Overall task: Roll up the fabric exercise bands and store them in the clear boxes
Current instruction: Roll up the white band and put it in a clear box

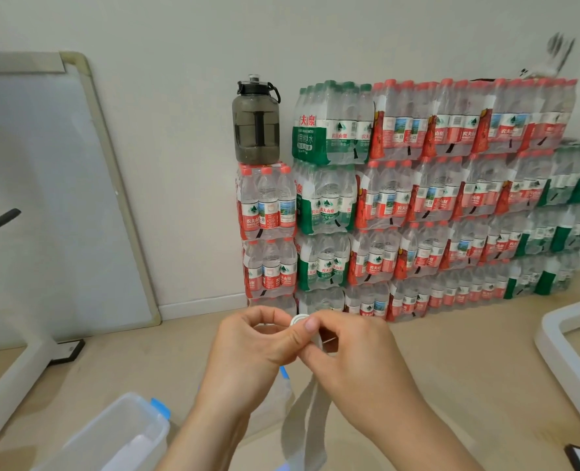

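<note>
Both hands are raised in front of the chest, and the start of the roll [297, 320] sits pinched between them. The left hand [258, 338] has its thumb pressed across the coil, and the fingers [341, 321] of the right hand [346, 348] are curled in against its other side, so both sets of fingers are clamped on the cloth. The roll looks small, only a few turns at most. The rest of the pale band [310, 419] hangs straight down from below the fingers as a long doubled tail, running out of the bottom of the view. The main risk is the coil springing open: fabric this springy likely wants to unwind, and any moment when one thumb lifts to take a new bite leaves a single pinch holding it. The second risk is a crooked roll. If the two hanging layers are not lying edge on edge (they look slightly offset lower down), each turn would probably walk sideways into a cone that may not sit flat in a box. The tail could also swing and snag on the clear box [122, 433], which stands open below and to the left of the fingers. A blue clip [283, 370] showing just under the left wrist suggests a second box there, though little of it can be made out.
</note>
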Motion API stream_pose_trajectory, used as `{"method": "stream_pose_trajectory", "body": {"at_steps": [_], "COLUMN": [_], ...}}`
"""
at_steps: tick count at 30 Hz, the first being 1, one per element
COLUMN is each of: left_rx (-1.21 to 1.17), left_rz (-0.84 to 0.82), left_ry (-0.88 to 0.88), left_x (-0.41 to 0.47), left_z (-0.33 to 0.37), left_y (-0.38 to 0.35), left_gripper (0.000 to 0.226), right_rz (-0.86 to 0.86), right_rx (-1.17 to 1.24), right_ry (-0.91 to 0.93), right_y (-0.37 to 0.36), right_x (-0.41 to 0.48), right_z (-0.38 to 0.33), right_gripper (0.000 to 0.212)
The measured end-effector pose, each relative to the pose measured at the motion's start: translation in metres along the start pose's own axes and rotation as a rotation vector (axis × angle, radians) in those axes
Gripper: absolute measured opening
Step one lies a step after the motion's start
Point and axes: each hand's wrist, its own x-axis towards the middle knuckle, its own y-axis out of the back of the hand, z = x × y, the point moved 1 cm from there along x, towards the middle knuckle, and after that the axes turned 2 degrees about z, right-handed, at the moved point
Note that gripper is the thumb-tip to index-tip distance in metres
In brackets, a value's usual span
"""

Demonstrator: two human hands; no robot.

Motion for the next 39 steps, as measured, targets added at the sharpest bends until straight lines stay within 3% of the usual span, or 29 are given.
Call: {"method": "stream_pose_trajectory", "body": {"at_steps": [4, 8, 13, 18, 27, 34, 39], "left_rx": [0.066, 0.154, 0.004, 0.097, 0.189, 0.019, 0.022], "left_rz": [-0.081, -0.123, -0.11, -0.019, 0.028, -0.128, -0.099], "left_ry": [-0.018, -0.187, -0.22, -0.259, -0.262, -0.144, -0.099], "left_x": [0.0, 0.002, 0.001, 0.002, 0.001, -0.001, -0.002], "left_z": [-0.001, -0.002, 0.001, 0.0, 0.001, -0.001, 0.0], "left_y": [0.004, 0.01, 0.013, 0.013, 0.013, 0.012, 0.012], "left_gripper": [0.04, 0.015, 0.011, 0.025, 0.031, 0.027, 0.028], "right_rz": [-0.032, -0.118, -0.164, -0.177, -0.093, -0.075, -0.095], "right_rx": [0.075, 0.502, 0.691, 0.827, 0.838, 0.896, 0.79], "right_ry": [-0.028, -0.248, -0.3, -0.391, -0.468, -0.439, -0.379], "right_y": [0.005, 0.014, 0.017, 0.014, 0.01, 0.018, 0.02], "right_x": [0.002, 0.004, 0.004, 0.005, 0.007, 0.01, 0.01], "right_z": [0.005, 0.01, 0.01, 0.011, 0.01, 0.011, 0.012], "right_gripper": [0.021, 0.009, 0.017, 0.018, 0.031, 0.018, 0.018]}}
